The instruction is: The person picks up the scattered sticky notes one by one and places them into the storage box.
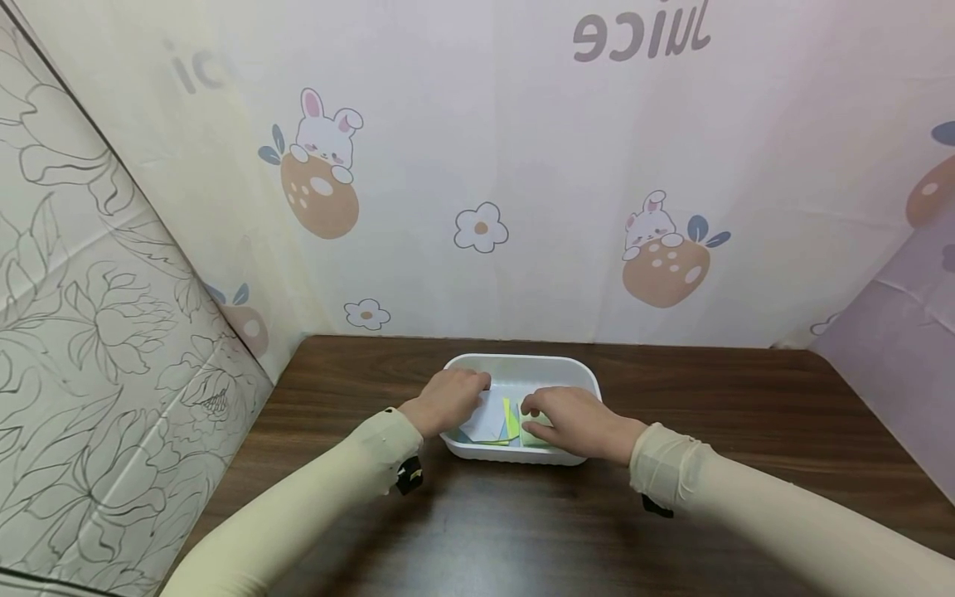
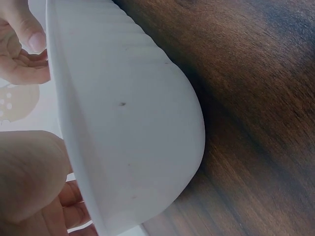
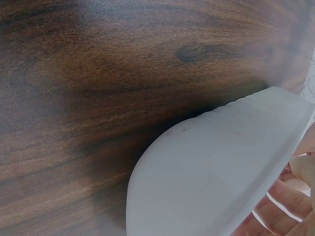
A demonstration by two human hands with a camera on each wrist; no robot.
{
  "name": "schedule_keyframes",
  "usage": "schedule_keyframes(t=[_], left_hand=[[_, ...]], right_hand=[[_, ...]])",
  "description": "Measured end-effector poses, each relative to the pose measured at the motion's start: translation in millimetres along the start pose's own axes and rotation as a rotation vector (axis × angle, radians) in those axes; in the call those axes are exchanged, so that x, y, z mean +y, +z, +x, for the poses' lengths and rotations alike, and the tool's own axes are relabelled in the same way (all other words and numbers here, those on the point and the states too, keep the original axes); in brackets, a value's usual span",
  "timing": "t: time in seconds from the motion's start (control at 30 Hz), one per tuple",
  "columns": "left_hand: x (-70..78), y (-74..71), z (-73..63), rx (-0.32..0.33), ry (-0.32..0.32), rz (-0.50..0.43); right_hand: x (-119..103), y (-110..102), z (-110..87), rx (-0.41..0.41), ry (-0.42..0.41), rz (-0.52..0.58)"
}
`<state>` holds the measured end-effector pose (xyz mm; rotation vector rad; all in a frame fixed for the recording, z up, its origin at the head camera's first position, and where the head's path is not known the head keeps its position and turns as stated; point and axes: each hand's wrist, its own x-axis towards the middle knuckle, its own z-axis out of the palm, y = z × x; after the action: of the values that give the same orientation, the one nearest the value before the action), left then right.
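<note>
A white plastic basket [image 1: 515, 455] with rounded corners stands on the table. Inside lie a white piece of paper [image 1: 487, 417], a bright yellow-green piece [image 1: 511, 420] and a pale green piece [image 1: 531, 436], overlapping. My left hand [image 1: 450, 400] reaches over the basket's left side, beside the white paper; its fingertips are mostly hidden. On the other side, my right hand [image 1: 573, 417] hangs above the pale green paper, thumb and bent fingers apart, with nothing seen between them. Both wrist views show mainly the basket's outer wall [image 2: 133, 108], with some fingers [image 3: 278, 209] behind the rim.
The dark wood-grain table [image 1: 485, 531] reaches back to a patterned curtain [image 1: 477, 166] with rabbits and flowers. More printed sheeting [image 1: 89, 332] hangs along the left side. Both forearms wear pale sleeves [image 1: 321, 489].
</note>
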<state>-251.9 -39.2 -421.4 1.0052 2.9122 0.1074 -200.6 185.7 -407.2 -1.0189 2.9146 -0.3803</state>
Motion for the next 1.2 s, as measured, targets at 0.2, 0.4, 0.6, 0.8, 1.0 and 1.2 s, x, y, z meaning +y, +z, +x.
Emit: schedule_keyframes(t=[0.2,0.4,0.6,0.8,1.0,1.2], left_hand=[[1.2,-0.7,-0.6,-0.007,0.005,0.010],[2.5,-0.5,-0.1,-0.015,-0.006,0.005],[1.8,2.9,2.5,-0.019,0.002,0.016],[2.6,5.5,4.7,-0.004,0.035,0.033],[3.7,6.4,4.7,-0.018,0.016,0.032],[3.8,8.7,5.4,-0.030,0.002,0.035]], right_hand=[[0.0,0.3,0.7,-0.004,0.009,0.006],[0.3,1.0,1.1,0.000,0.005,0.004],[-0.2,1.3,1.7,-0.003,0.000,0.004],[0.3,2.0,2.5,0.012,-0.011,-0.011],[-0.6,-0.2,2.4,0.011,-0.008,-0.001],[-0.7,-0.3,2.9,-0.001,-0.001,-0.001]])
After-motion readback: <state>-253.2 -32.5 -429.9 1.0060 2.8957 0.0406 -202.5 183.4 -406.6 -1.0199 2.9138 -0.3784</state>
